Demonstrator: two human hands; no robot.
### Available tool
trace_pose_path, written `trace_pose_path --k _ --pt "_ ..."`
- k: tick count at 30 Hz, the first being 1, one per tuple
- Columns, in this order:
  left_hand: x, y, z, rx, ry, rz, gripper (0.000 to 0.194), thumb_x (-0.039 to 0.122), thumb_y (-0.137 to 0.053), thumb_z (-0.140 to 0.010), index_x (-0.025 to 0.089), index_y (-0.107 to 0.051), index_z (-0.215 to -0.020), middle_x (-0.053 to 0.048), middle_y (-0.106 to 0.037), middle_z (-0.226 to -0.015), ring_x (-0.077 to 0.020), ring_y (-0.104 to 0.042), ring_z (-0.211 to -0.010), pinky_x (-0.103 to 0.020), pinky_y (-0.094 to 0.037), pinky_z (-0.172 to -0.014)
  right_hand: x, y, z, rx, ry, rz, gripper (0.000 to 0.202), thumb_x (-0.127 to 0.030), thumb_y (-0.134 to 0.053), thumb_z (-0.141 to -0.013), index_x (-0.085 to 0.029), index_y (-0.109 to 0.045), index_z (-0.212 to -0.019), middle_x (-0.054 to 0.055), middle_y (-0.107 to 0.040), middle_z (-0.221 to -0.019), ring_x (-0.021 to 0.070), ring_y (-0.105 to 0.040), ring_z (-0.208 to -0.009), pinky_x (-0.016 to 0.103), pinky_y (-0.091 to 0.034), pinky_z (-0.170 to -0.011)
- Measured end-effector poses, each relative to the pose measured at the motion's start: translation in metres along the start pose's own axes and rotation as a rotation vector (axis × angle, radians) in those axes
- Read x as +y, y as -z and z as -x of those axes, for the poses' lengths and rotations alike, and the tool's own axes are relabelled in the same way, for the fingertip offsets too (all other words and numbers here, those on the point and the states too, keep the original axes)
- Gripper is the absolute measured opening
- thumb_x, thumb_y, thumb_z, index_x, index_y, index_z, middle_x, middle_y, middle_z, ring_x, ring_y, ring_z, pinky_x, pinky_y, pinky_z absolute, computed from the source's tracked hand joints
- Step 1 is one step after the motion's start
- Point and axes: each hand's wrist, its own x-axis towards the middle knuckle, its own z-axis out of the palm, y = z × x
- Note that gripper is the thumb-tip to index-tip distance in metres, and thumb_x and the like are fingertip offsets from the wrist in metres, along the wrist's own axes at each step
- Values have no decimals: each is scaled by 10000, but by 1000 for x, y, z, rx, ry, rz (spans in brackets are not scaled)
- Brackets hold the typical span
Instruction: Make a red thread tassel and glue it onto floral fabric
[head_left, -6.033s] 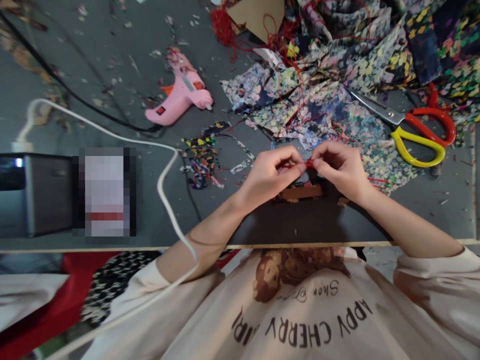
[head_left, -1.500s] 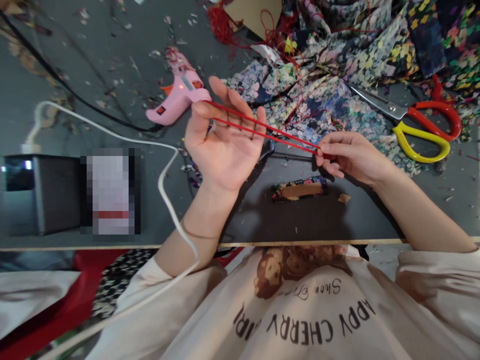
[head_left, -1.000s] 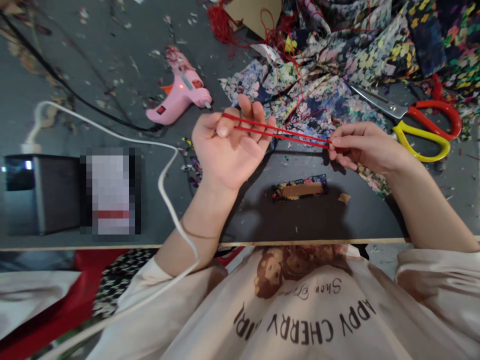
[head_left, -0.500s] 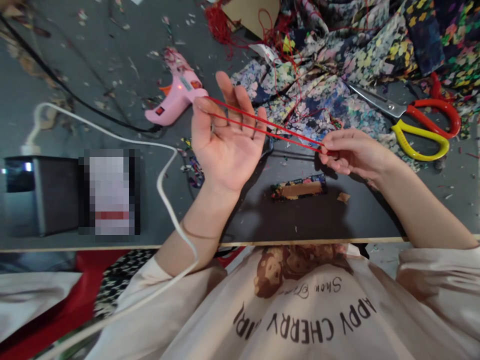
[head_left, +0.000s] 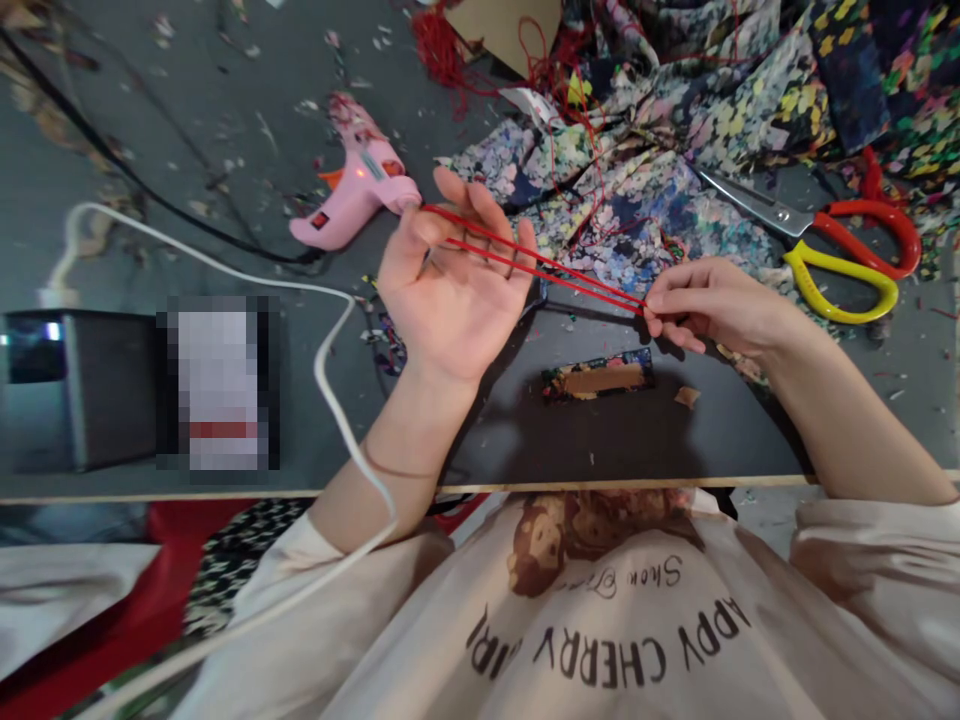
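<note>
A doubled red string point(head_left: 559, 272) stretches between my two hands above the table. At its left end, the string runs round the thumb and index finger of my left hand point(head_left: 461, 290), whose palm faces up with the other fingers loosely curled. My right hand point(head_left: 705, 305) pinches the other end between thumb and fingertips. Below the string, a small strip covered in floral fabric point(head_left: 598, 377) lies with its brown inner side up, near a small brown scrap point(head_left: 687, 397). Just beyond my left fingertips rests a pink glue gun point(head_left: 356, 190), its small light glowing.
Scissors point(head_left: 806, 225) with red and yellow handles lie right of crumpled floral fabric point(head_left: 712, 110). Tangled red string point(head_left: 442, 60) sits at the back. A white cable point(head_left: 330, 375) crosses my left forearm. A dark box point(head_left: 112, 390) and a blurred-out object point(head_left: 219, 385) stand left.
My left fingers have lowered and curled slightly, and the string's left end has shifted a little. The right hand keeps its pinch almost in place.
</note>
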Motion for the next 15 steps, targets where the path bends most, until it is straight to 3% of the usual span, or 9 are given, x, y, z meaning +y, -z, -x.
trace_pose_path --k 2,7,11,15 --pt "1 -3 0 42 22 -16 445 196 -247 -1021 200 -456 -628 101 -708 -814 -66 -642 -1163 -333 -471 -1117 -1 0 1 32 7 54 162 -190 -762 -688 -132 -656 -581 10 -645 -531 37 -486 -351 138 -346 -280" --pt "3 -8 -1 66 94 -32 420 180 -226 -988 190 -331 -581 114 -686 -717 -16 -700 -761 -257 -537 -977 -2 4 2 87 48 5 136 -156 -699 -697 -132 -628 -584 10 -636 -523 41 -479 -345 143 -323 -278" --pt "2 -4 -4 111 148 -43 320 157 -283 -890 203 -277 -573 99 -675 -668 -31 -692 -715 -246 -547 -921 -2 10 -1 114 104 -145 137 -145 -641 -730 -140 -600 -599 -9 -601 -522 25 -458 -366 126 -281 -287" --pt "-1 1 -6 72 115 32 285 143 -309 -881 215 -382 -615 107 -642 -609 -41 -694 -730 -245 -538 -926 -2 11 -3 36 82 -286 137 -168 -624 -740 -150 -574 -614 -22 -570 -526 12 -444 -390 108 -301 -326"
